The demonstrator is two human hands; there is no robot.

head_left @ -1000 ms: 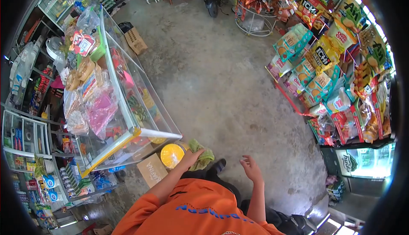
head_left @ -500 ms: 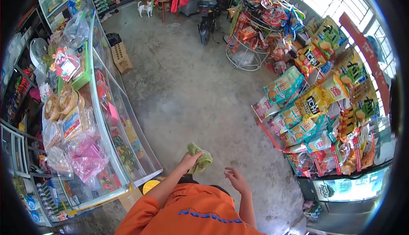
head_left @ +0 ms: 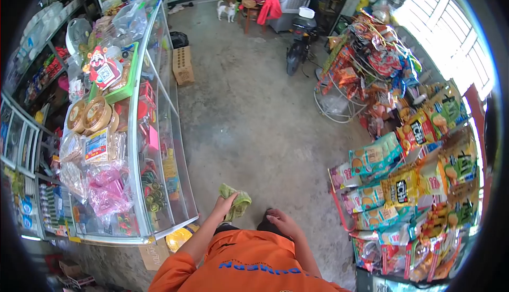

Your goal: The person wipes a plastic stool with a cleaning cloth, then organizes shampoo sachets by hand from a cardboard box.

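A crumpled green cloth point(head_left: 238, 204) is gripped in my left hand point(head_left: 224, 205), held out in front of my body above the floor. My fingers close around its left side, and the rest of it hangs free. My right hand point(head_left: 282, 223) is at my right side with nothing in it, its fingers loosely extended over a dark shoe or trouser leg. The glass display counter point(head_left: 190, 219) stands to the left of the cloth, apart from it.
Wrapped foods, round tubs point(head_left: 97, 114) and a pink plastic bag point(head_left: 109, 190) lie on the counter. To the right are snack bags point(head_left: 400, 187) on a rack and a round wire stand point(head_left: 339, 113). Ahead are a cardboard box point(head_left: 183, 65), a motorbike point(head_left: 300, 48) and a dog point(head_left: 227, 10).
The view has turned left and shifted forward, so the counter and racks sit differently in it. The cloth stays in my left hand. My right hand has come closer to my body.
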